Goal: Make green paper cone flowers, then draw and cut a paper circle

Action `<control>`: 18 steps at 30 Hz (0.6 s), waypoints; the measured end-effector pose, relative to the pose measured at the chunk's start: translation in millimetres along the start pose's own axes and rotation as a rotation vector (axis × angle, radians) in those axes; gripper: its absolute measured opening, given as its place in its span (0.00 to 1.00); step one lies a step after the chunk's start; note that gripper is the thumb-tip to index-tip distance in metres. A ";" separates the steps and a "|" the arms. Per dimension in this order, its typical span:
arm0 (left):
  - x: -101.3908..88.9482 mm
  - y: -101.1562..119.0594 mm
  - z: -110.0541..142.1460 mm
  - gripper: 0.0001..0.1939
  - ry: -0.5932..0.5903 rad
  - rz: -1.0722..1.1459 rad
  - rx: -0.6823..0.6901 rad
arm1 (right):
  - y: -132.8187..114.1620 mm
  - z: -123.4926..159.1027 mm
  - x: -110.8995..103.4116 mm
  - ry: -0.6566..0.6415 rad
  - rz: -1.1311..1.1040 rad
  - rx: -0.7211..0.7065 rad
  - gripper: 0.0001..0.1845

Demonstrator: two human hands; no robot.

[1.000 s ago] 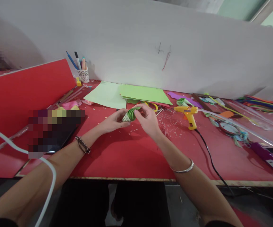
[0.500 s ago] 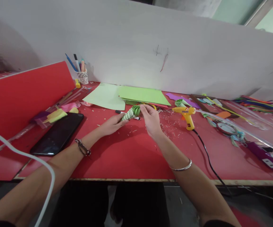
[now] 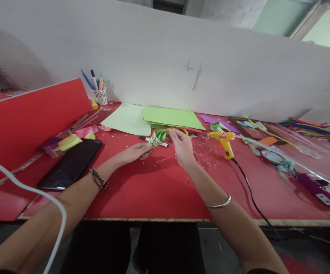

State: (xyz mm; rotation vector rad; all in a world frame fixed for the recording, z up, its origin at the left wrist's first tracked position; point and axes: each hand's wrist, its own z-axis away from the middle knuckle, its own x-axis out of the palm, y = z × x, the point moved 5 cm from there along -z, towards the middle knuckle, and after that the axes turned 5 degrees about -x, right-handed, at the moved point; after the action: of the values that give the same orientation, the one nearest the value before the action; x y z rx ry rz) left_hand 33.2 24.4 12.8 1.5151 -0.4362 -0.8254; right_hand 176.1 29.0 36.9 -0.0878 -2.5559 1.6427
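Two hands on a green paper cone above the red table (image 3: 153,198).
Green sheets (image 3: 173,117) lie by the wall; a black phone (image 3: 70,163) rests left, a yellow glue gun (image 3: 224,141) right. Between them, the paper cone (image 3: 157,138) is in the left hand's (image 3: 140,151) grip, pinched at its narrow end; the right hand's (image 3: 181,144) fingertips close at its leafy rim.

Pale wall (image 3: 142,49) behind red table (image 3: 153,194); dark floor (image 3: 216,255).
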 end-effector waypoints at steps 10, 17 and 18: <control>-5.0 6.8 1.2 0.17 0.190 -0.130 0.125 | 1.7 5.7 18.6 -0.204 -0.018 0.061 0.22; 6.4 -0.6 -4.5 0.17 0.091 -0.182 0.139 | -5.3 17.3 33.6 -0.321 -0.033 0.052 0.14; 8.2 -1.7 -4.7 0.18 0.055 -0.181 0.127 | -5.5 17.1 33.2 -0.319 -0.035 0.051 0.14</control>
State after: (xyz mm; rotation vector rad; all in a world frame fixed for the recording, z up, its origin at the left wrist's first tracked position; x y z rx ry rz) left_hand 41.7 22.1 8.9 1.7101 -0.3188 -0.9079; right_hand 141.2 14.7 36.7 0.2411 -2.7144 1.8387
